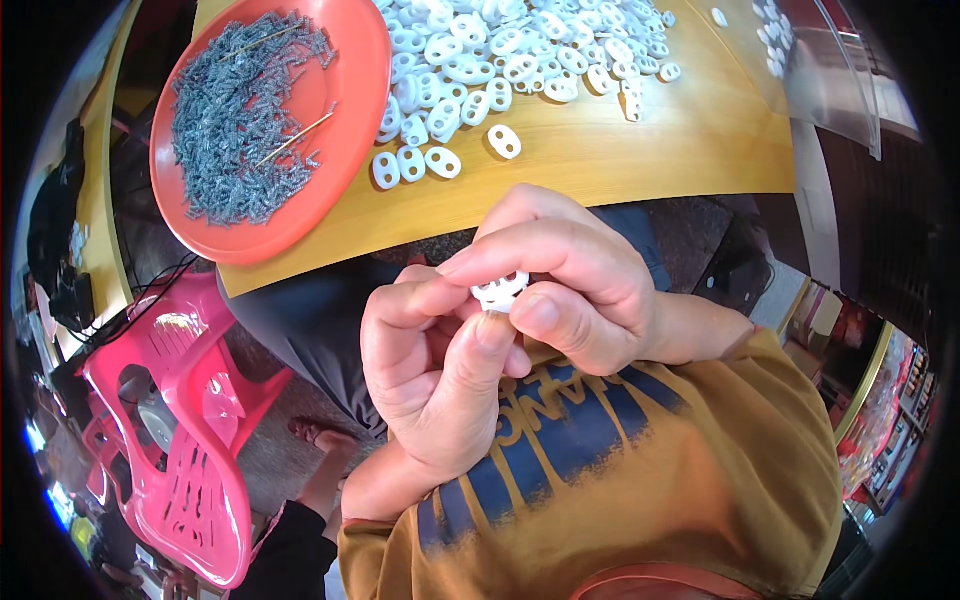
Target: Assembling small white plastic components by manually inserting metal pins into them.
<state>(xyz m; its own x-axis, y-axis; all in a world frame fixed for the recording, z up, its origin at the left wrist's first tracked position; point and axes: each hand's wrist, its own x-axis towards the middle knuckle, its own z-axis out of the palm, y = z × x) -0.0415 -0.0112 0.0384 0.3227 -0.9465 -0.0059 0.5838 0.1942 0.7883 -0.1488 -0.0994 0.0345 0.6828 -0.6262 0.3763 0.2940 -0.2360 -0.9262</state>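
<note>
Between my two hands, just off the table's front edge, is a small white plastic cord lock [500, 291] with holes through it. My left hand [435, 365] pinches it from the lower left, the thumb against its underside. From the other side my right hand [575, 280] has it between thumb and fingers, the index finger lying across the top. Fingers hide much of the piece. Beyond them, a few white two-hole pieces [504, 142] lie singly on the wooden table [640, 160]. A large pile of the same pieces [520, 68] spreads behind these.
An orange-red plate [345, 150] at the table's left holds a heap of small metal springs [235, 140] and two thin sticks. A clear plastic bin [835, 70] stands far right. Left of me is a pink plastic chair [195, 480], with another person's leg [325, 475] beside it.
</note>
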